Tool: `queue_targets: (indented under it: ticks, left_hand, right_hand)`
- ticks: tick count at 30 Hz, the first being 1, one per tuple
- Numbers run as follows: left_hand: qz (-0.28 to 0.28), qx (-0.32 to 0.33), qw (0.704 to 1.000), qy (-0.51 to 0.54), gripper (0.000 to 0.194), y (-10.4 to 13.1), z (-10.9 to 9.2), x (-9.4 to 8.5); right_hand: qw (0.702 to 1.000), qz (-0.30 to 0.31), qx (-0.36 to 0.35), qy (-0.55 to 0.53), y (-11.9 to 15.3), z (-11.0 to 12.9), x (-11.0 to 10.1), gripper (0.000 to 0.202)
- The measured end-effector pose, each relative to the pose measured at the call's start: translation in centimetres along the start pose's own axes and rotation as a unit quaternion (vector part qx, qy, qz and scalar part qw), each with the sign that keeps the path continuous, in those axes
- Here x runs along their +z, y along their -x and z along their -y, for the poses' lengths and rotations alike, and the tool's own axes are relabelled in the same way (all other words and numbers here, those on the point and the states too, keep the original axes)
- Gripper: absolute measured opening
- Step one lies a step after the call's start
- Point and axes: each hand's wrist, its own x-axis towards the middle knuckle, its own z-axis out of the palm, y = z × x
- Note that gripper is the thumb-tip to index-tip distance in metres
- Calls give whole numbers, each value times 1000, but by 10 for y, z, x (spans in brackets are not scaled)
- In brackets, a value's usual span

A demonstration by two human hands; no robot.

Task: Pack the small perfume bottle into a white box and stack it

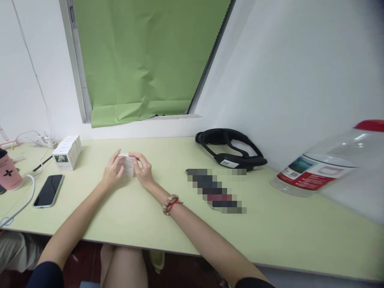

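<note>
**A:** Where are the hands?

**B:** A bit left of the middle of the frame. The left hand (112, 170) and the right hand (144, 170) are close together, and both have their fingers pinched on a small white box (128, 165).

**A:** So where is the box from the hands?

**B:** Right between them. The left hand holds its left side and the right hand holds its right side. It is low over the tabletop (168, 212); I cannot tell if its bottom touches.

**A:** Which hand is nearer to it?

**B:** Neither one. Both touch it the same.

**A:** Which way does the box point?

**B:** It looks like it stands up, taller than it is wide. The fingers hide its edges, so I am not sure.

**A:** What else is around?

**B:** To the left, toward the wall, sits a pack of white boxes (67, 152), near but not touching the hands. Below that, at the left of the frame, a dark phone (48, 190) lies flat. A pink cup (8, 173) is at the far left edge. On the right wrist is a bead bracelet (169, 203). Farther right lies a black strap (231, 150) by the wall, and a big clear bottle (327, 168) lies on its side at the right edge.
</note>
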Motion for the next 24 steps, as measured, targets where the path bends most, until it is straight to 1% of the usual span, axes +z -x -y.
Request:
queue_targets:
  ticks: [7, 12, 16, 21, 24]
  left_hand:
    - [7, -19, 1000, 12, 21, -3, -1, 0]
    - [6, -17, 1000, 1, 26, 0, 3, 1]
    - [2, -19, 1000, -7, 31, 3, 5, 2]
    - [22, -27, 999, -7, 35, 3, 6, 2]
    - [21, -20, 1000, -5, 36, 2, 7, 1]
  right_hand:
    - [1000, -11, 4, 0, 1, 1, 1, 24]
    - [1000, -14, 3, 3, 3, 2, -1, 21]
    - [1000, -15, 18, 3, 4, 0, -2, 22]
    - [1000, -13, 22, 6, 4, -1, -3, 22]
    - [1000, -6, 19, 3, 3, -1, -3, 21]
